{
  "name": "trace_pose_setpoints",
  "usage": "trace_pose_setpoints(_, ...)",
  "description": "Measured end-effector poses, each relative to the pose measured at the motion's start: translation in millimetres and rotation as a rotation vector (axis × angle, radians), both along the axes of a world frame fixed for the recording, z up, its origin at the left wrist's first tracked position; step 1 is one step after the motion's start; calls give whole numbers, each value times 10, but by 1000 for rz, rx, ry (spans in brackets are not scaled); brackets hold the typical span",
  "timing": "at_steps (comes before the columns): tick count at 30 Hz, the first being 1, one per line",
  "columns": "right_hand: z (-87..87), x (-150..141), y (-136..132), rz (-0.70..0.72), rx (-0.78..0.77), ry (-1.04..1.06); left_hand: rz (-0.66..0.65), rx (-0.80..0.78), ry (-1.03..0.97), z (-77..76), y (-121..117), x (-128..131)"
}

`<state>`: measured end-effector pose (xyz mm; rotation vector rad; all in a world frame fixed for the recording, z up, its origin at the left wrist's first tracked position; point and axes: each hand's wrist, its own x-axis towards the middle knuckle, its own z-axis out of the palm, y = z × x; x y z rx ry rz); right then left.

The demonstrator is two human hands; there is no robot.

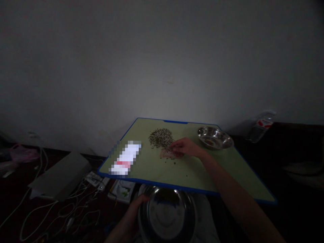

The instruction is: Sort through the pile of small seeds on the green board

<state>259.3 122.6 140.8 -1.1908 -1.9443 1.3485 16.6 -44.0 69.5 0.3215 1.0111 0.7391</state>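
Observation:
My left hand [135, 209] grips the left rim of a round steel bowl [167, 212] below the board's near edge, its thumb over the rim. On the pale green board [152, 168] my right hand [186, 147] has its fingers bent and closed on a thin, reddish, see-through piece [167, 154], perhaps plastic film or netting. Just beyond and left of those fingers lies a spread heap of small dark seed-like bits [160, 137]. A few loose bits are scattered nearer to me. To the right of the hand stands a second shiny steel bowl [215, 138].
A blurred-out bright phone-like rectangle [126, 158] lies at the board's left. Tangled white cables [73, 212] and a grey box [62, 175] are on the floor at left. A clear bottle [261, 126] leans beyond the right edge. Behind everything rises a wall [162, 67].

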Motion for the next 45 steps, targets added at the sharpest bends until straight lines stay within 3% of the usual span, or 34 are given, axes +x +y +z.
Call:
trace_pose_setpoints(11, 27, -8, -16, 15, 12, -6, 17, 9, 64, 80, 4, 28)
trace_pose_setpoints(45, 8, 3, -18, 41, -17, -17, 16, -22, 17, 113, -18, 31)
